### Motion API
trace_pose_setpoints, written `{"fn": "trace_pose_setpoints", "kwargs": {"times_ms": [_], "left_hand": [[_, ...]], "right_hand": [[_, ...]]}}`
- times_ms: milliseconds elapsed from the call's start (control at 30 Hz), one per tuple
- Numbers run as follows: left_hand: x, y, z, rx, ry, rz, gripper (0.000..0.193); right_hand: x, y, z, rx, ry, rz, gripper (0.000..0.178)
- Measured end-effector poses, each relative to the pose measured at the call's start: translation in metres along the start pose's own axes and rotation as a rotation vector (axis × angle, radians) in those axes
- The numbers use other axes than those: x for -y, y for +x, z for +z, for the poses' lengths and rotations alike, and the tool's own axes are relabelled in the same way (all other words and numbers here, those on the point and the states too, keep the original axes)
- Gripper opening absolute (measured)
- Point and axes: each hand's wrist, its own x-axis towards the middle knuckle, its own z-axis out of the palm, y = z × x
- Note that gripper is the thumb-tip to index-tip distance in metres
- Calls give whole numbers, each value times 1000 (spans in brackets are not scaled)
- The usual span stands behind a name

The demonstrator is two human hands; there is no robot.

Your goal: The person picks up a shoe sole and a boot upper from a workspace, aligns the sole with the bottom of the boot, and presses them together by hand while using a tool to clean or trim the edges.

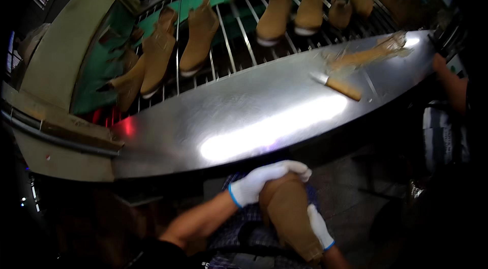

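Note:
A tan ankle boot (290, 213) is held low in front of my body, its toe end up and away from me and its shaft end down toward my lap. My left hand (269, 180), in a white knitted glove with a blue cuff, curls over the toe end with fingers bent round it. My right hand (319, 227), gloved the same way, lies along the boot's right side near the shaft; its fingertips are hidden behind the boot. Both hands are closed on the boot.
Ahead is a shiny metal ledge (213, 116), carrying a wooden-handled tool (343, 88) with a pale blade-like end and a tan, plastic-wrapped piece (368, 57). Beyond, several tan boots (201, 35) stand on a rack of metal bars (244, 35). Another person's arm (451, 83) shows at right.

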Motion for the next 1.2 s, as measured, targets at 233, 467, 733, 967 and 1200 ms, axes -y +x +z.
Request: {"fn": "trace_pose_setpoints", "kwargs": {"times_ms": [233, 467, 733, 967, 1200], "left_hand": [[-53, -5, 6, 167, 334, 213, 67], [-182, -56, 19, -292, 503, 195, 56], [-141, -71, -56, -337, 164, 43, 56], [-155, -82, -60, -348, 164, 18, 56], [-161, -80, -85, -225, 224, 42, 56]], "right_hand": [[42, 33, 4, 142, -429, -341, 64], [103, 26, 132, 260, -585, -746, 56], [203, -15, 125, 352, -1095, -489, 38], [284, 71, 73, -717, -1626, -1465, 60], [337, 127, 25, -901, -1839, -1058, 42]]}}
